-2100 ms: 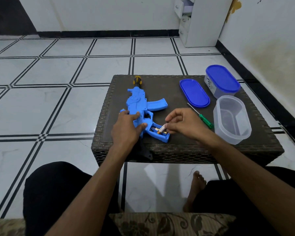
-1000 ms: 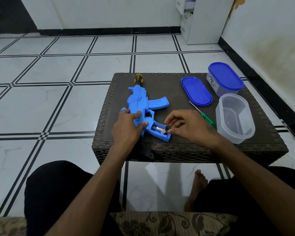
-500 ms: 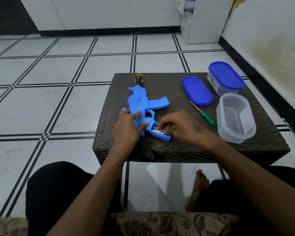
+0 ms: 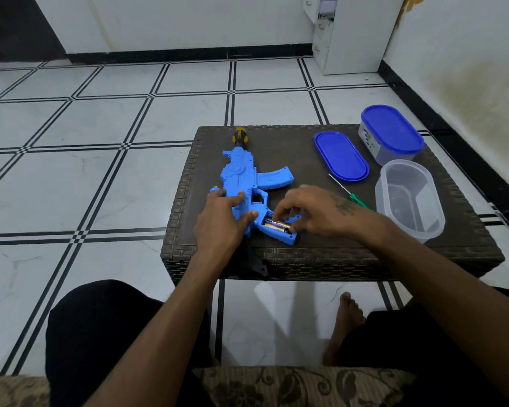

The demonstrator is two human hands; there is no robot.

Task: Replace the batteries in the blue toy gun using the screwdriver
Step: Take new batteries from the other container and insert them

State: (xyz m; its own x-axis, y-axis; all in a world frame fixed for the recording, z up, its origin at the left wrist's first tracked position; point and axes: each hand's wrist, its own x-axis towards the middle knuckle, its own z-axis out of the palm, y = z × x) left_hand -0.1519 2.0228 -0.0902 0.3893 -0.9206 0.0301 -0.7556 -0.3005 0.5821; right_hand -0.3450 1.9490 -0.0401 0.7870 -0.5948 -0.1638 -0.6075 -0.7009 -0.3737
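A blue moulded-plastic toy gun with a ribbed curved magazine is laid flat on the dark brown woven-wicker counter, muzzle pointing away, and is pressed down at its body by the left hand, fingers spread over it and not closed around it. The right hand's fingertips are pinched on a gold-and-black cylindrical battery seated in the open grip compartment. A thin metal-shafted, green-handled screwdriver is left just right of that hand, near a flat oval blue plastic lid, a clear oval plastic tub and a lidded oval tub.
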